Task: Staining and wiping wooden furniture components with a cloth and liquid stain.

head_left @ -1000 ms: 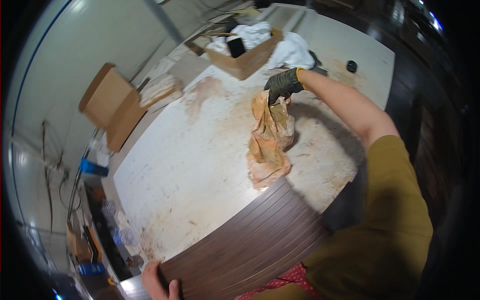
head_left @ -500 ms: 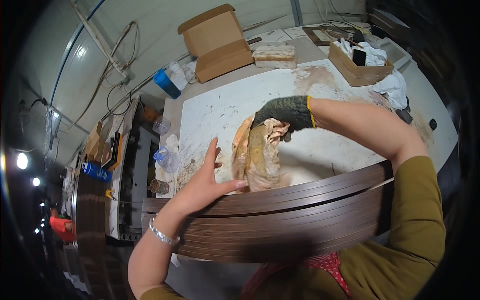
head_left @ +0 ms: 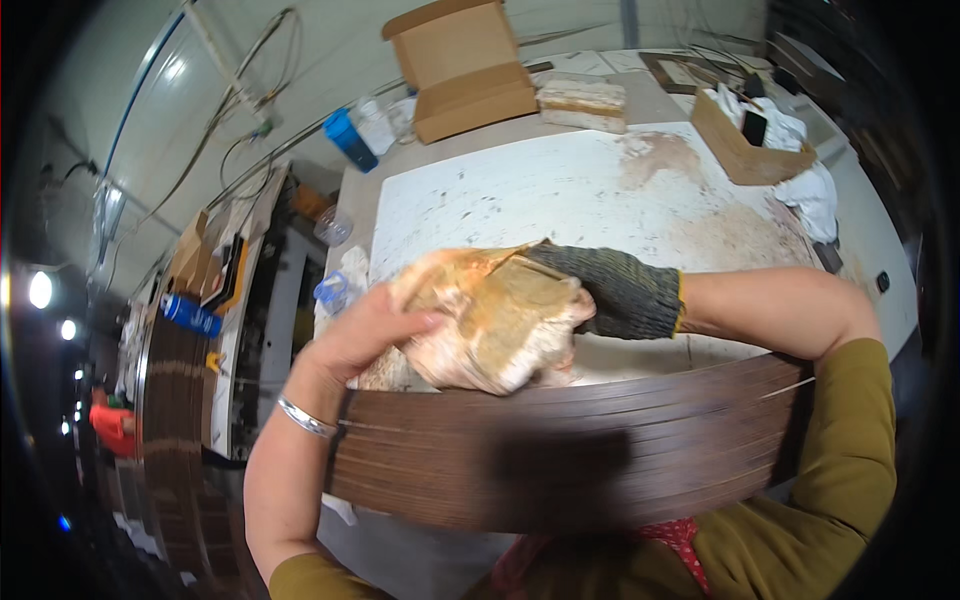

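The stack of dark wood strips (head_left: 570, 455) lies across the lower middle of the frame, at the near edge of the white table (head_left: 520, 195). The stained orange rag (head_left: 490, 325) sits at centre frame, on the top edge of the stack.

Hand state: the right hand (head_left: 615, 290), in a dark knit glove, is closed on the right end of the rag. The left hand (head_left: 365, 335), bare with a bracelet at the wrist, rests palm-down with fingers together against the rag's left side and the stack's top edge. The two hands are close together, with the rag between them.

Recommended practice for the wiping step:
- Keep the rag bunched so it stays thick under the gloved fingers.
- Use the left hand to steady the stack; the strips look loose and may fan apart.
- Keep bare fingers clear of the strip edges.

An open cardboard box (head_left: 465, 65) stands at upper centre, well apart from the work.
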Action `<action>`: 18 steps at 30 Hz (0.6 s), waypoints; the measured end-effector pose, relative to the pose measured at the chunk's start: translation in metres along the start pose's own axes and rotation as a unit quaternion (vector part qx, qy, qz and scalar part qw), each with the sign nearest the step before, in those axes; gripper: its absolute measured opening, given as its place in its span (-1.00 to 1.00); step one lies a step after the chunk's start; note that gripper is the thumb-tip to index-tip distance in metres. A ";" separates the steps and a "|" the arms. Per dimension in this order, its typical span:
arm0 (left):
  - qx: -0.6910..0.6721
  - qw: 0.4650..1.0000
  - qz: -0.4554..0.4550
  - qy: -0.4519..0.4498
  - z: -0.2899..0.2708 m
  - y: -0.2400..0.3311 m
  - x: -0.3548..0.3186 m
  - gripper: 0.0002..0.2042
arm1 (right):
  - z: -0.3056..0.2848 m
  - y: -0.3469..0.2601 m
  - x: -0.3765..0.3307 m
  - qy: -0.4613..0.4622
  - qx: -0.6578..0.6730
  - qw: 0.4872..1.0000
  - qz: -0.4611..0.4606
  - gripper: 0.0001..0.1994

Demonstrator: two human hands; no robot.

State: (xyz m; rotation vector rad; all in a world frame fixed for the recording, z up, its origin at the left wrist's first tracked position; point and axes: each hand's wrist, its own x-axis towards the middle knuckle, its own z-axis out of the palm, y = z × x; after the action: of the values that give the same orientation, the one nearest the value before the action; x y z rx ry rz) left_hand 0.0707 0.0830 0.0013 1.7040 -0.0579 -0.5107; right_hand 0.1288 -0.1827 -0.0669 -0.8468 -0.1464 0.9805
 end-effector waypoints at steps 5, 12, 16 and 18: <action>-0.077 0.973 0.125 0.177 -0.075 0.000 -0.072 -0.49 | 0.029 0.020 -0.011 -0.277 -0.582 0.757 -0.102 -0.25; -0.081 0.923 0.212 0.311 -0.092 -0.037 -0.204 -0.46 | 0.115 0.001 -0.041 -0.164 -0.684 0.699 0.133 0.01; -0.070 0.852 0.303 0.421 -0.085 -0.072 -0.270 -0.39 | 0.143 0.035 -0.033 -0.093 -0.841 0.533 0.016 0.05; -0.092 0.817 0.324 0.468 -0.079 -0.097 -0.299 -0.38 | 0.150 0.048 -0.025 -0.085 -0.861 0.502 0.020 0.12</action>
State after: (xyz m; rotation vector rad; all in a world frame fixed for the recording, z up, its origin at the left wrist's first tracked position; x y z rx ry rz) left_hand -0.1932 0.2718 0.0072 1.4575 0.1199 0.8296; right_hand 0.0115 -0.1044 0.0085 -2.5803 -1.4851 0.6710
